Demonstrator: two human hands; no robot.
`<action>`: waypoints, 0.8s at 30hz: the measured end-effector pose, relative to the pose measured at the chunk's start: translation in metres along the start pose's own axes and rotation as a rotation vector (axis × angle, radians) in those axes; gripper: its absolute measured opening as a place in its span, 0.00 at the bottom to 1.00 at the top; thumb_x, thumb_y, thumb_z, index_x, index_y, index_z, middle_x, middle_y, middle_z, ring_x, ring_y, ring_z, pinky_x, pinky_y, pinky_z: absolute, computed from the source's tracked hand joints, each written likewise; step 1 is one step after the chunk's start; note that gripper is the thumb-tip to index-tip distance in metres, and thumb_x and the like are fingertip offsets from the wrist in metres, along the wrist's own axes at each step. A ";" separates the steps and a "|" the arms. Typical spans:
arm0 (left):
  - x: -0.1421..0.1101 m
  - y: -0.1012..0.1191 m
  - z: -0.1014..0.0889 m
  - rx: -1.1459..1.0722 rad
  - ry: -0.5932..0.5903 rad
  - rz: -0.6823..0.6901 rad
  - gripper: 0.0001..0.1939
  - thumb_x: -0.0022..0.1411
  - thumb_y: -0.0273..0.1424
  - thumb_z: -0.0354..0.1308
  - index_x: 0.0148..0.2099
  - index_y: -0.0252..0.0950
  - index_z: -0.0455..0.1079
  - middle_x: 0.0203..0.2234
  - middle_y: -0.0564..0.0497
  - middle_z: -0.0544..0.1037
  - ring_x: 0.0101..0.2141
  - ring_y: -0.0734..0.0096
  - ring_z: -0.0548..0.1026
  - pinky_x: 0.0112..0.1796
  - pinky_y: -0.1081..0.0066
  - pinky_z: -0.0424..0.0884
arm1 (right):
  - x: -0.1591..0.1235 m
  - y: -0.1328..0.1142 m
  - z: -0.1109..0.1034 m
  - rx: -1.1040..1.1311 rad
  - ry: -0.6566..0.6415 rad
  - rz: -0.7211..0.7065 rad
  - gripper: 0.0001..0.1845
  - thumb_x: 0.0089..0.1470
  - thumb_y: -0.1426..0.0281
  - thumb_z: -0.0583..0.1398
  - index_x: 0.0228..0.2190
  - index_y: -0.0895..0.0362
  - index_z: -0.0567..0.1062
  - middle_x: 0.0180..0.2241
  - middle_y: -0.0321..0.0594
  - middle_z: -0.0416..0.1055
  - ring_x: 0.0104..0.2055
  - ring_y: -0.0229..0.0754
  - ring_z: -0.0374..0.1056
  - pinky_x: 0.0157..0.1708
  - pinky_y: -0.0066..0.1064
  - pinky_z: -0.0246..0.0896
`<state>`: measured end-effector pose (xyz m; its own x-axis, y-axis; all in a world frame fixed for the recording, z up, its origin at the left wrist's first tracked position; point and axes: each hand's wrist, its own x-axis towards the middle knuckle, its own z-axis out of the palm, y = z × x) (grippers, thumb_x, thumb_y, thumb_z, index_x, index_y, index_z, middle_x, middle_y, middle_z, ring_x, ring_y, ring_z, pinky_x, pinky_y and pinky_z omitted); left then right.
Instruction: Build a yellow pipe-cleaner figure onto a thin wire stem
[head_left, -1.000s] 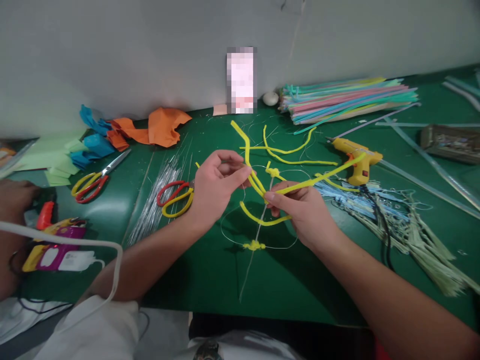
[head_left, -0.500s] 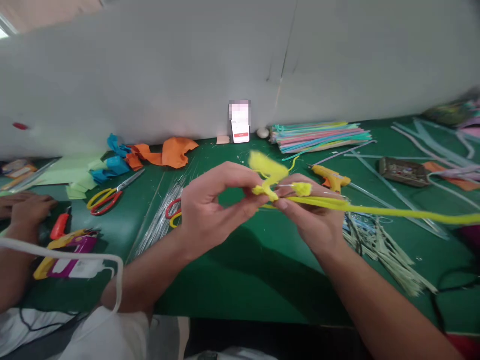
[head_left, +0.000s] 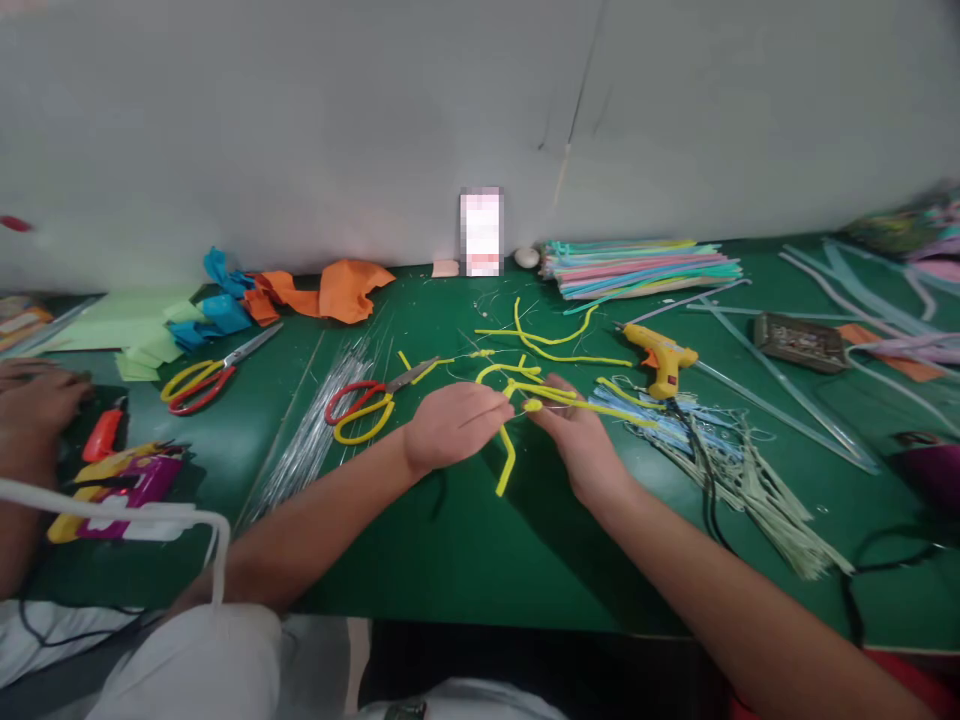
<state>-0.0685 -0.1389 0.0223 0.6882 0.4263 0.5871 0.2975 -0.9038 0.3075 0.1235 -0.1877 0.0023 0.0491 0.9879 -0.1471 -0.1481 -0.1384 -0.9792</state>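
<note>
My left hand (head_left: 459,424) is closed, its fingertips pinching a bent yellow pipe cleaner (head_left: 508,462) whose end hangs down. My right hand (head_left: 583,450) is closed beside it, thumb and fingers gripping the same yellow pipe cleaner work near a small fuzzy yellow tip on a thin wire. Yellow strands run out to the right past the right hand. Just behind the hands, loose yellow pipe cleaner pieces (head_left: 577,355) lie on the green table. Scissors (head_left: 367,402) with red and yellow handles rest left of my left hand, blades toward the loose pieces.
A yellow glue gun (head_left: 661,360) lies right, near pale green and blue stems (head_left: 757,490). Behind are a pipe cleaner bundle (head_left: 645,270) and a phone (head_left: 481,235) against the wall. Silver wires (head_left: 322,430), more scissors (head_left: 217,375) and another person's hand (head_left: 45,400) are left.
Both hands have dropped away from the camera toward the table, still on the yellow work. The long yellow strand no longer reaches the right edge. Scissors and loose yellow pieces have come into view.
</note>
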 end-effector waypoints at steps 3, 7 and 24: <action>-0.005 -0.002 0.011 -0.065 -0.068 -0.068 0.09 0.62 0.28 0.55 0.41 0.41 0.76 0.39 0.46 0.82 0.41 0.66 0.79 0.47 0.63 0.75 | -0.014 -0.001 0.009 0.184 -0.152 0.276 0.14 0.44 0.62 0.66 0.31 0.58 0.76 0.30 0.41 0.74 0.32 0.41 0.69 0.40 0.37 0.64; -0.010 0.000 0.021 -0.102 -0.079 -0.108 0.08 0.64 0.31 0.54 0.41 0.40 0.75 0.39 0.46 0.81 0.42 0.65 0.79 0.48 0.64 0.74 | -0.020 -0.005 0.018 0.430 -0.191 0.298 0.10 0.45 0.63 0.64 0.28 0.57 0.74 0.24 0.35 0.70 0.28 0.38 0.66 0.33 0.32 0.63; -0.007 0.003 0.018 0.011 0.031 0.134 0.11 0.60 0.25 0.59 0.45 0.39 0.71 0.41 0.46 0.82 0.43 0.66 0.80 0.47 0.66 0.77 | -0.008 0.001 0.003 0.444 -0.142 0.315 0.11 0.49 0.63 0.67 0.25 0.58 0.77 0.23 0.32 0.67 0.23 0.32 0.61 0.24 0.26 0.58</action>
<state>-0.0611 -0.1451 0.0055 0.7013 0.3024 0.6455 0.2114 -0.9531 0.2167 0.1203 -0.1954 0.0032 -0.1936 0.9076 -0.3726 -0.5371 -0.4159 -0.7339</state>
